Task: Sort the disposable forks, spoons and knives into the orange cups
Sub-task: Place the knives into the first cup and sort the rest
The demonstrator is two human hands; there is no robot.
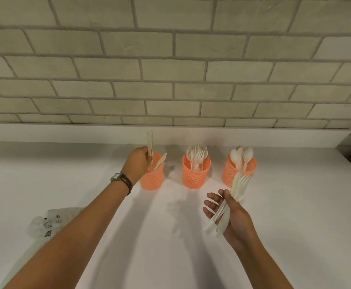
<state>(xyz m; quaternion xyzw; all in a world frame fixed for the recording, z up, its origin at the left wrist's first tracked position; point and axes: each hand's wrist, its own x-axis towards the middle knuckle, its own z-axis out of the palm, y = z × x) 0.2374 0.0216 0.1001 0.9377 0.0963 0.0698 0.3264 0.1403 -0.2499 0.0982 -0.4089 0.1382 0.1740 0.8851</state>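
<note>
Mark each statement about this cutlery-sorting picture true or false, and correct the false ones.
1. The middle orange perforated plastic cup holds white plastic forks. True.
2. The right orange perforated cup holds knives. False: it holds white plastic spoons.
3. The left hand holds a pale plastic knife at the left orange perforated cup. True.
4. The right hand is empty. False: it grips a bundle of white plastic cutlery, with a fork among it.
5. A watch sits on the right wrist. False: the dark-strapped wristwatch is on the left wrist.
</note>
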